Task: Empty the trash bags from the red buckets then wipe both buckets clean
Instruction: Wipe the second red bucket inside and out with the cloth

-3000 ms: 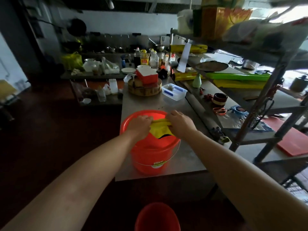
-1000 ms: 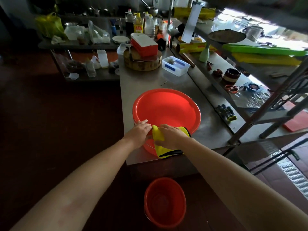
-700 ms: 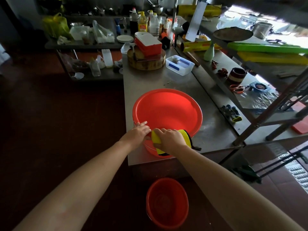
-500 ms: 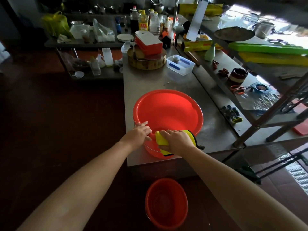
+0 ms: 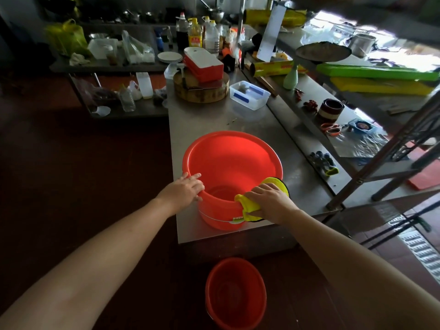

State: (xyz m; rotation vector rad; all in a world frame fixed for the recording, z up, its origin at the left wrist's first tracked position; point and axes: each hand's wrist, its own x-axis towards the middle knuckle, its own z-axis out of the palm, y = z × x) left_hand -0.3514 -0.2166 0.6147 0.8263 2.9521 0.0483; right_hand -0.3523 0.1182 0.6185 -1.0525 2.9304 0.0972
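Both arms reach forward. We note the left hand (image 5: 183,190) curled over the near rim of the red bucket (image 5: 228,160) on the steel table (image 5: 202,120). Right hand (image 5: 269,201) clamps the yellow cloth (image 5: 248,206) over the rim. Second bucket (image 5: 235,291) sits on the floor.
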